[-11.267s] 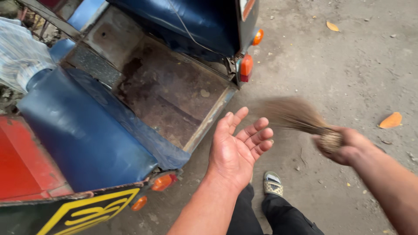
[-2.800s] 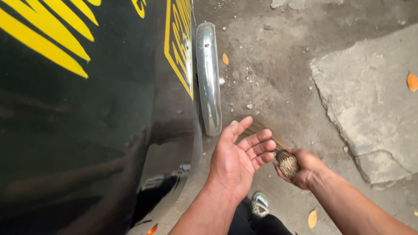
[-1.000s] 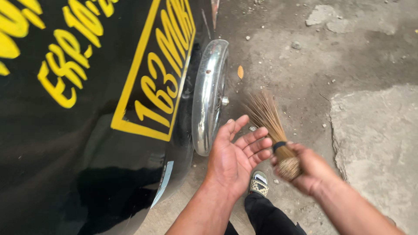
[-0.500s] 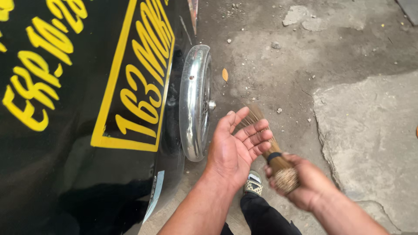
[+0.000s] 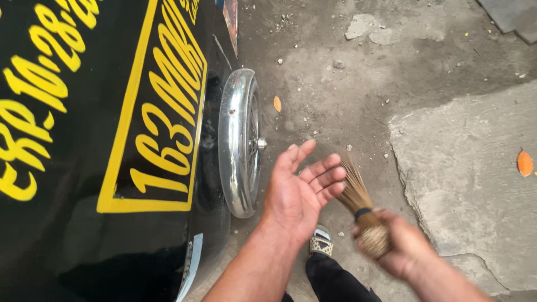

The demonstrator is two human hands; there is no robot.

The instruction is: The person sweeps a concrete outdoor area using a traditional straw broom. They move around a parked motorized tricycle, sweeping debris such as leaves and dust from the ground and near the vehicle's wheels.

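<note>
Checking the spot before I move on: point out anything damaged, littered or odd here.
The ground is cracked and patchy, with loose stones and orange fallen leaves scattered about. The right hand holds a small broom against the open left hand. The chrome fender looks intact.

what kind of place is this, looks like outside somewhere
Most likely an outdoor street or yard beside a parked vehicle. The ground is rough, cracked concrete with pebbles and a fallen orange leaf, and a black vehicle body with a chrome wheel guard stands alongside.
</note>
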